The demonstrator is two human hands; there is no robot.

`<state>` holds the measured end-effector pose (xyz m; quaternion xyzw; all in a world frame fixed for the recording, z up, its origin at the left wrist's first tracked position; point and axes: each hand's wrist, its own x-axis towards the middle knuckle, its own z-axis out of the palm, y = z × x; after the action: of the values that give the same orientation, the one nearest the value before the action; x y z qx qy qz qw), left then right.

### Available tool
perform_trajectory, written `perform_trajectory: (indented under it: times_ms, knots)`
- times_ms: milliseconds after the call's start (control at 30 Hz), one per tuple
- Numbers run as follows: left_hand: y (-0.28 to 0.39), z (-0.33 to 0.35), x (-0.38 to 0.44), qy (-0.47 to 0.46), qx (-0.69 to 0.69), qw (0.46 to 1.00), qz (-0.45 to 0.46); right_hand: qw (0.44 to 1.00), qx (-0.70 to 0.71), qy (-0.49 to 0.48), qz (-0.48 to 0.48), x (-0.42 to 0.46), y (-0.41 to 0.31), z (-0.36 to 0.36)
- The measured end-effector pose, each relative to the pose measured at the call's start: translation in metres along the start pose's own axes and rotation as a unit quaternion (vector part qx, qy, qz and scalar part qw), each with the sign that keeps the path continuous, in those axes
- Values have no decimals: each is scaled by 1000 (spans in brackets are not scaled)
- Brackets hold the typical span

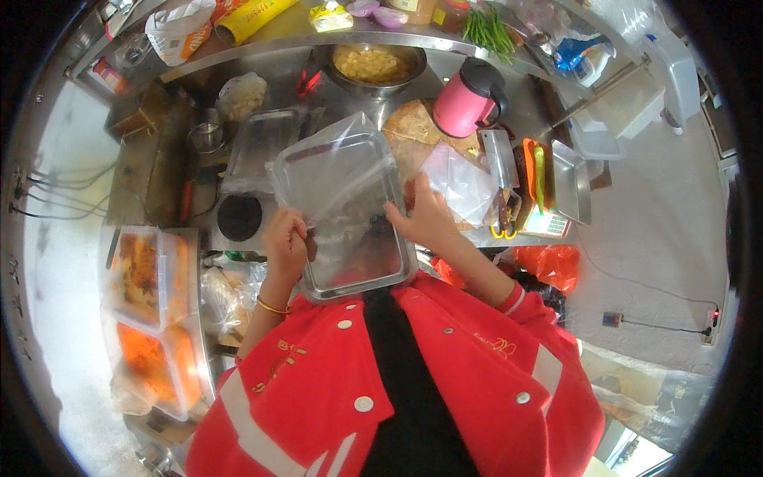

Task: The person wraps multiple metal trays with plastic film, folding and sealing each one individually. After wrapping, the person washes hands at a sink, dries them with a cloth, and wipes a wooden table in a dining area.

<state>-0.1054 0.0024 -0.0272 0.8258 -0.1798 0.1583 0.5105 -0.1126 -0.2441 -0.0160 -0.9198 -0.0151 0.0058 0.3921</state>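
Note:
A rectangular metal tray (pixel 409 262) is tilted up close against my red jacket, with clear plastic film (pixel 334 173) over its far part. My left hand (pixel 287 241) grips the tray's left edge and the film there. At the tray's right edge is my right hand (pixel 424 216), its thumb near the rim and its fingers apart; whether the fingers hold film is unclear. Just beyond my right hand, a white translucent plastic sheet (pixel 458 182) lies on a round wooden cutting board (pixel 408 122). Another film-covered metal tray (pixel 262 143) lies behind and to the left.
A pink jug (pixel 465 101) stands on the board's far part. To the right are a cleaver (pixel 499 158), yellow-handled scissors (pixel 503 231), a digital scale (pixel 547 225) and an empty metal tray (pixel 571 179). A metal bowl of cut potatoes (pixel 375 68) sits behind; food tubs (pixel 161 280) stand at left.

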Motion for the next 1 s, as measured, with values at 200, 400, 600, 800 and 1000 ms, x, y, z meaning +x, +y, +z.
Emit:
perform_trajectory:
  times_ms: [200,400,600,800,1000]
  knots:
    - [2,-1,3,-38,23,999,-2,979,-162,98,-75,48,-31,-7]
    - [3,3,0,87,95,992,8,956,-272,35,-103,41,-21,-1]
    - [-13,-1,-11,79,102,984,-120,954,-228,-13,-195,-1,-20,-2]
    - [-23,-7,-35,-140,159,970,-119,944,-263,-182,-81,-25,-20,-21]
    - [-12,-25,-9,-362,14,902,-234,925,-194,-305,-115,-10,-7,-45]
